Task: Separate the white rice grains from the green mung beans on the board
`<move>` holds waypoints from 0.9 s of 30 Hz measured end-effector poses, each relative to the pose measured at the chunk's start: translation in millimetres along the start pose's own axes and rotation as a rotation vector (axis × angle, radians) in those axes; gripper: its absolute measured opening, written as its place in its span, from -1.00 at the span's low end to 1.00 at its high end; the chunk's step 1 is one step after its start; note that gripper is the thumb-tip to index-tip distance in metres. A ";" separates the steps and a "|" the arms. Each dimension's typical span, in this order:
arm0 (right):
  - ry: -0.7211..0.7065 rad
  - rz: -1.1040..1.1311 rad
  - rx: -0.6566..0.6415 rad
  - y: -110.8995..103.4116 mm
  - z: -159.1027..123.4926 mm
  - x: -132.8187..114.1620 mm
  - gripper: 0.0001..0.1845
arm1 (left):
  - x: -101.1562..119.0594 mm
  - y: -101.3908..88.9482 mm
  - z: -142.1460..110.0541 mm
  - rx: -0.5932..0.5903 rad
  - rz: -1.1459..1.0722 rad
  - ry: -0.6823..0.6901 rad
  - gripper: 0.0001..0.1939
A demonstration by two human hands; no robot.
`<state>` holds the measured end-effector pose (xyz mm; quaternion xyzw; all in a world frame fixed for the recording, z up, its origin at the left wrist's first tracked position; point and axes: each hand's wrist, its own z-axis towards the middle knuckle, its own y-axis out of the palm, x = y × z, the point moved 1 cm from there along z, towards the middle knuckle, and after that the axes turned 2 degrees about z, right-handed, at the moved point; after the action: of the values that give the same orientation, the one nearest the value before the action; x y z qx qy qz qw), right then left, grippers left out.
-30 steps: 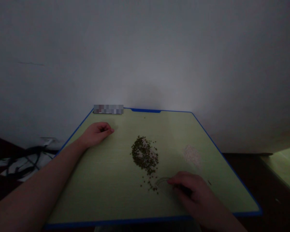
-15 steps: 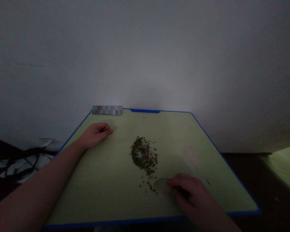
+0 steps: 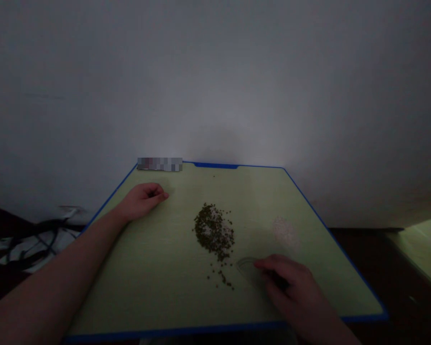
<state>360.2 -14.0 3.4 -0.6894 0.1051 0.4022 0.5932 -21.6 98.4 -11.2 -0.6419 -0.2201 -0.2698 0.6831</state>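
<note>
My right hand (image 3: 290, 282) pinches a clear, thin piece with a rounded rim (image 3: 247, 266) between thumb and fingers, low over the near right part of the table; its exact kind is unclear. Just left of it a few green beans trail off from a pile of green beans mixed with white grains (image 3: 213, 230). Beyond my right hand lies a separate patch of white grains, like rice (image 3: 285, 231). On the left, my left hand (image 3: 145, 199) rests on the table with fingers curled in, and I see nothing in it.
The light green tabletop (image 3: 158, 278) has a blue edge and stands against a grey wall (image 3: 215, 86). A blurred flat object (image 3: 160, 164) lies at its far left corner. Dark cables (image 3: 39, 239) lie left of the table.
My right hand has shifted slightly right and away from me with the clear piece, farther from the stray beans. My left hand and the piles look the same.
</note>
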 end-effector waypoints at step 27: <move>0.008 -0.029 0.099 -3.9 -0.2 4.4 -0.71 | -3.2 1.8 1.8 -0.010 -0.030 -0.019 -0.67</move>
<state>365.6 -11.6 3.3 -0.6622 0.1173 0.3853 0.6318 -22.8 100.5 -14.5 -0.6446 -0.2351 -0.2749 0.6735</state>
